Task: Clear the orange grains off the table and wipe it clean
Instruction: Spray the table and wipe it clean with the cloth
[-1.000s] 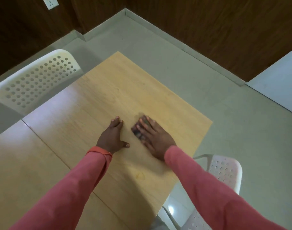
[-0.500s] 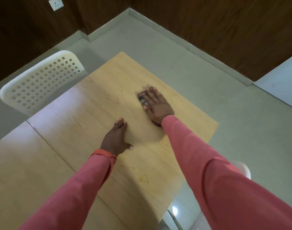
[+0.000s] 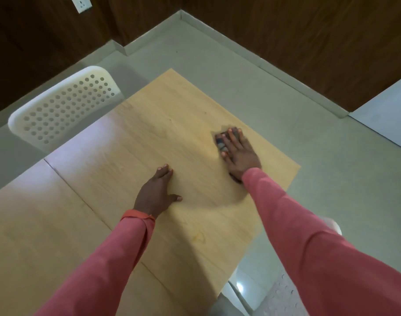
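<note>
Light wooden table (image 3: 176, 124) beside a white perforated chair (image 3: 62, 106): your right hand (image 3: 239, 153) presses a dark cloth (image 3: 220, 141) flat near the far right edge, while your left hand (image 3: 157, 192) rests open-palmed mid-table.

On the light wooden rectangular worktop (image 3: 131, 224), the left hand (image 3: 157, 193) lies flat near centre. The right hand (image 3: 239, 156) lies at its two o'clock, atop a dark crumpled cloth (image 3: 220, 141). A white perforated plastic chair (image 3: 60, 108) stands at ten o'clock, behind the worktop.
</note>
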Demonstrator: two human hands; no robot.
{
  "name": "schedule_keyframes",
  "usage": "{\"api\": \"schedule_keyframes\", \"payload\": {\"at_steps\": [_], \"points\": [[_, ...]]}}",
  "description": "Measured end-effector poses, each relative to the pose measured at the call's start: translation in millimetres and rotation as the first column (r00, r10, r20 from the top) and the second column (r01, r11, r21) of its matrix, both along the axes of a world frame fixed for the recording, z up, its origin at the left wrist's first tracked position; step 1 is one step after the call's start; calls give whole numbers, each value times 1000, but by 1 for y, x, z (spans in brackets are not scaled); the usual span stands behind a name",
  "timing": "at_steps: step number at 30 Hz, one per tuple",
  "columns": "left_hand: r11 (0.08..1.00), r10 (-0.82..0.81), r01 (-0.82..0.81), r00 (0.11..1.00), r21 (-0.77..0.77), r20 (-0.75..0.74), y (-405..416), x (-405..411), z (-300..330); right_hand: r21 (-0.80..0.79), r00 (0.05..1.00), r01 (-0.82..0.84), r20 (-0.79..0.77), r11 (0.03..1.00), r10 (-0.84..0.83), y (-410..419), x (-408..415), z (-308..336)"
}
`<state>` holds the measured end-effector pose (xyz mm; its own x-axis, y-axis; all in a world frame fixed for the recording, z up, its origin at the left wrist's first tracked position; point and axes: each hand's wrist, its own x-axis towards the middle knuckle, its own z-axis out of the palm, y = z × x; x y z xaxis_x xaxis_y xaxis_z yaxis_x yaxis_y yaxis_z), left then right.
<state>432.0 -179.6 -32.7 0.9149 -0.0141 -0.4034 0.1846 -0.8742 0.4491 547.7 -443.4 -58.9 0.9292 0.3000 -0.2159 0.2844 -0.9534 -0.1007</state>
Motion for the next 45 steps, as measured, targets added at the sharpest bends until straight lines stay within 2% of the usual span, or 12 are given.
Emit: {"api": "schedule_keyframes", "payload": {"at_steps": [5, 10, 17, 20, 24, 27, 29, 32, 35, 40, 43, 45], "points": [[994, 62, -61, 998, 86, -9, 20, -51, 1, 5, 951, -308, -1, 951, 308, 66, -110, -8], [980, 183, -183, 983, 80, 9, 27, -97, 2, 72, 877, -479, 10, 875, 480, 10, -188, -10], [960, 275, -276, 961, 53, 19, 28, -173, 2, -21, 998, -67, -5, 998, 66, 14, -110, 6], [952, 301, -301, 954, 47, 9, 26, -199, 2, 26, 969, -245, -20, 969, 246, 60, -139, 6], [949, 312, -312, 950, 51, 12, 27, -229, 4, 67, 768, -640, 14, 765, 641, 72, -254, -4], [939, 343, -343, 939, 30, 8, 28, -244, 4, 109, 658, -749, 7, 654, 753, 25, -262, -6], [937, 348, -348, 938, 29, 2, 27, -249, 4, 51, 740, -672, -3, 739, 673, -3, -231, -5], [936, 352, -351, 936, 20, -19, 27, -249, 3, -38, 947, -322, -13, 946, 322, -4, -174, 1], [938, 345, -343, 938, 50, -36, 26, -244, 4, -57, 987, -159, -14, 986, 158, 46, -158, 7], [943, 327, -323, 944, 84, -45, 23, -242, 5, -34, 767, -641, -8, 767, 641, 88, -272, 5], [940, 333, -328, 941, 96, -51, 23, -242, 5, 39, 645, -763, -13, 645, 764, 48, -291, -1], [937, 343, -338, 938, 90, -53, 23, -242, 5, -19, 650, -759, 35, 650, 760, 20, -263, -2]]}}
